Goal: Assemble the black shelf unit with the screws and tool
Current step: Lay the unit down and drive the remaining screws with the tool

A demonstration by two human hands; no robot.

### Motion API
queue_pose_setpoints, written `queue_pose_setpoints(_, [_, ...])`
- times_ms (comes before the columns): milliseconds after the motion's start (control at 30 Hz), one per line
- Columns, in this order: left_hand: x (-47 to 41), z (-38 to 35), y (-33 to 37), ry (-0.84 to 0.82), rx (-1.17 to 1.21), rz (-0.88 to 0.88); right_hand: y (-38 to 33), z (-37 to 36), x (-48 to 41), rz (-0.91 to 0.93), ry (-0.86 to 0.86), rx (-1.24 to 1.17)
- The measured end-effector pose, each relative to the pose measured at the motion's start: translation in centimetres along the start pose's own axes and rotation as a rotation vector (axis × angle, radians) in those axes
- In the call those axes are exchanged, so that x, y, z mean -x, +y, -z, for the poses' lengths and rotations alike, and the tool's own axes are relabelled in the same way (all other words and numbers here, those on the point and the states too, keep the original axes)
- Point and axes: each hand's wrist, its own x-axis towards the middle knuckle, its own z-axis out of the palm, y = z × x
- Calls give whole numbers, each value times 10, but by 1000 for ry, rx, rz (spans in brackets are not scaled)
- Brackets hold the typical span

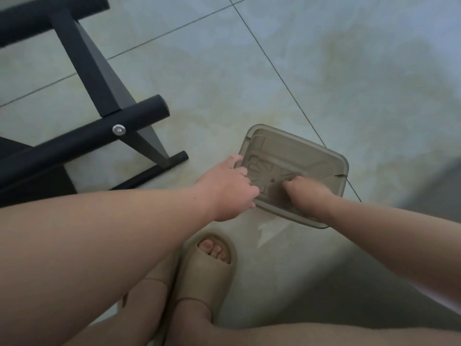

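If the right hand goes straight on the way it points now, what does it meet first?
The right hand points into the plastic box, so most likely the box's bottom first. If it moves flatter, it would meet the fingers of the left hand, which holds the left rim. Depth is unclear.

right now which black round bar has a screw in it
The thick middle bar, bearing a silver screw; the thin bar and top bar show none.

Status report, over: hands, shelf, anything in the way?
Left hand grips box rim. Right hand inside box, grasp unclear. Shelf frame untouched, one screw in. Nothing in the way.
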Motion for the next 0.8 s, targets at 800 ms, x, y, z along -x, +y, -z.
queue_pose_setpoints(800, [202, 170, -30, 278, 2200, 750, -149, 262, 220, 217, 737, -1027])
